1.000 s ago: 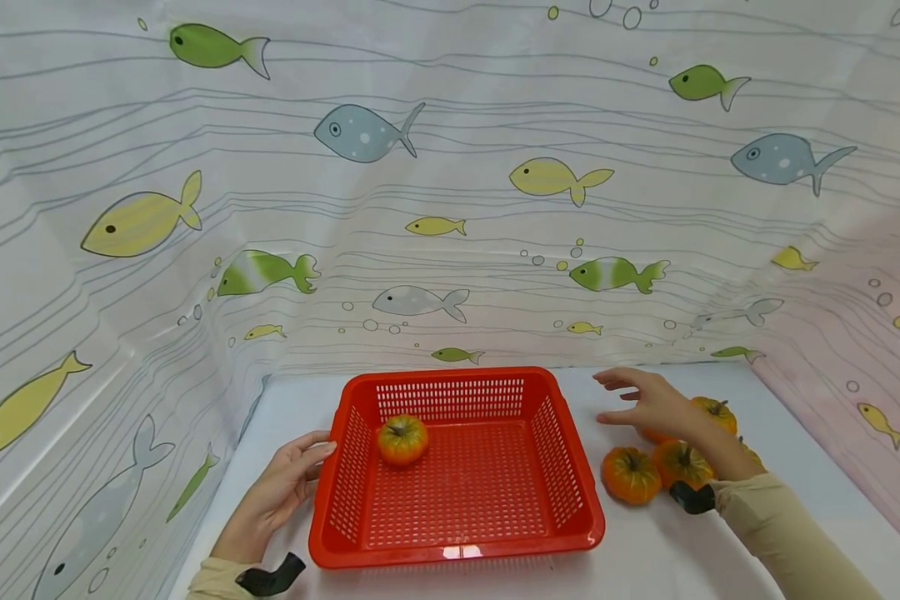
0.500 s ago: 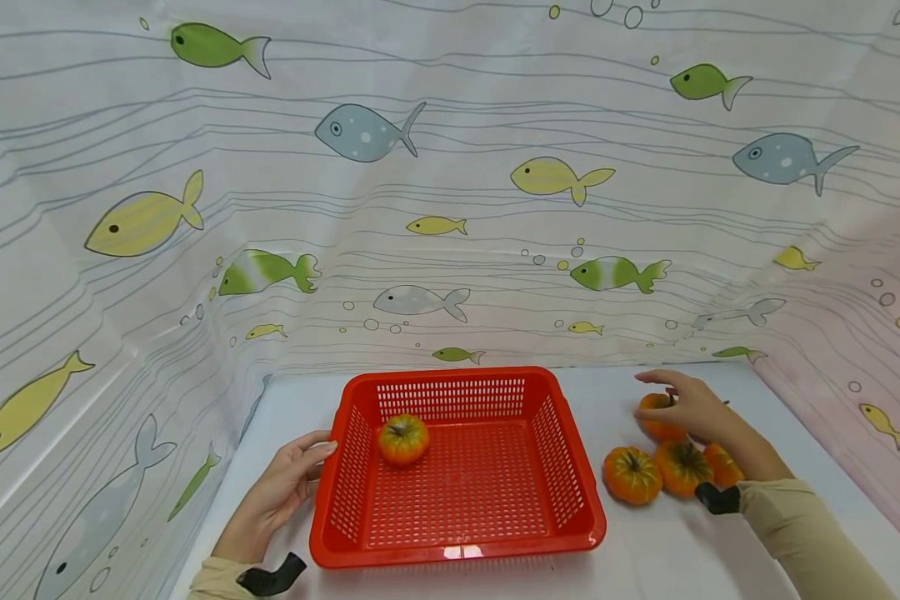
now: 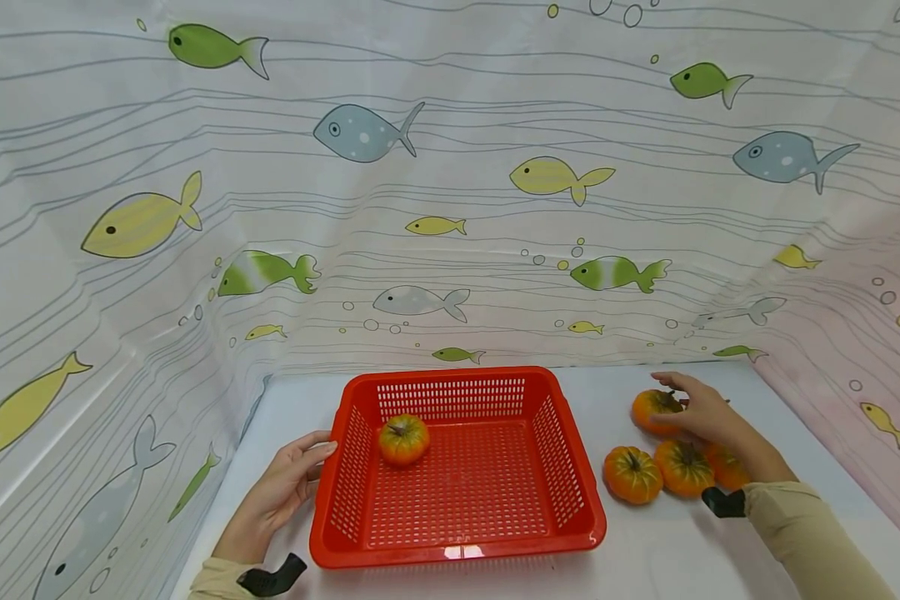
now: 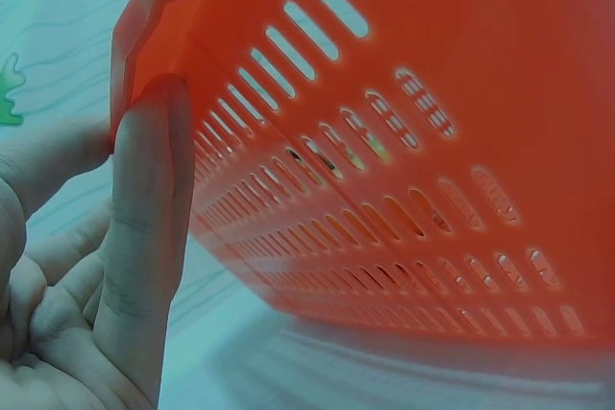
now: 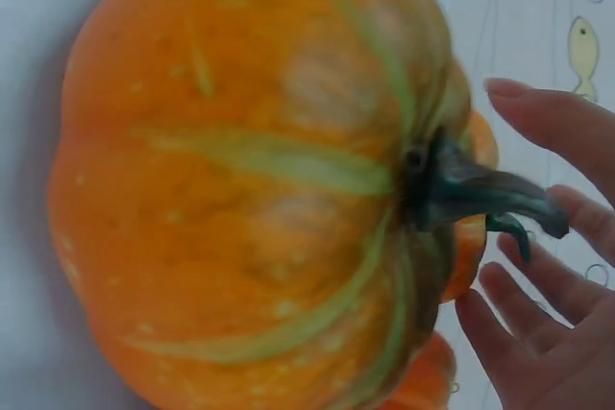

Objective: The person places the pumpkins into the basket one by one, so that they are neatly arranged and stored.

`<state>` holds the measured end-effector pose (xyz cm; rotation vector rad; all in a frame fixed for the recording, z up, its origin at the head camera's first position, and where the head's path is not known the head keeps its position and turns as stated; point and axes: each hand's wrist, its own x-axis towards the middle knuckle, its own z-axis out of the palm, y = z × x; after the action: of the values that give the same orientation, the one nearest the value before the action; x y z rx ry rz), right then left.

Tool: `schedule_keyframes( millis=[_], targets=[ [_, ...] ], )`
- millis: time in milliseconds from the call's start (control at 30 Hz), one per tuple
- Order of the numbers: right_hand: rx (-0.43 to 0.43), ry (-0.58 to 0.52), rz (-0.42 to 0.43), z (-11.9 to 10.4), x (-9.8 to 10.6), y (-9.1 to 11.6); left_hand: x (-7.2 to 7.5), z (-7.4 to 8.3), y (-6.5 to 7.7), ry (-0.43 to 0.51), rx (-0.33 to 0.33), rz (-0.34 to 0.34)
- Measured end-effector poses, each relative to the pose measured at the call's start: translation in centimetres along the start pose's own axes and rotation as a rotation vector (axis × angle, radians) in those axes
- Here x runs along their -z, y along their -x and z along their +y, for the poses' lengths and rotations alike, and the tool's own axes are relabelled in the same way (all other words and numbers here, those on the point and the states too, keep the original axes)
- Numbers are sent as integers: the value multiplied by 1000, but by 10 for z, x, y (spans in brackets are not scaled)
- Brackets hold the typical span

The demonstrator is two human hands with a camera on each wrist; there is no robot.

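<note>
At the left of the red plastic basket [image 3: 461, 550], my left hand [image 3: 288, 483] pinches the rim. The left wrist view shows a finger [image 4: 144, 228] tucked under the rim against the slotted wall. One small orange pumpkin [image 3: 403, 440] sits inside the basket, near its back left corner. Right of the basket, my right hand [image 3: 708, 417] is spread beside the rear pumpkin [image 3: 652, 412], fingers loosely bent around empty space near its stem. Whether they touch it is unclear. A large pumpkin [image 5: 259, 180] fills the right wrist view, with the right hand's fingers beyond its stem.
More pumpkins lie nearer me: one by the basket [image 3: 633, 475], one beside it [image 3: 684, 468], and one partly under my right wrist [image 3: 727, 468]. A stem shows behind the right hand. A fish-patterned curtain [image 3: 480, 250] encloses the white table [image 3: 607, 558] at the back and sides.
My right hand has moved right from near the basket, over the pumpkins, uncovering the rear one. The rear pumpkin has shifted slightly left since half a second ago. My left hand and the basket stay put.
</note>
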<state>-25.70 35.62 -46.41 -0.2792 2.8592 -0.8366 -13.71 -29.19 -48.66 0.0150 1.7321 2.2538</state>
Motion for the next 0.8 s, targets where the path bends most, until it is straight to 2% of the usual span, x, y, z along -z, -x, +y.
schedule_keyframes(
  millis=[533, 800],
  targets=[
    [-64, 16, -96, 10, -4, -5, -1, 2, 1, 5, 13, 14],
    [-55, 17, -71, 7, -6, -1, -1, 2, 2, 25, -1, -14]
  ],
)
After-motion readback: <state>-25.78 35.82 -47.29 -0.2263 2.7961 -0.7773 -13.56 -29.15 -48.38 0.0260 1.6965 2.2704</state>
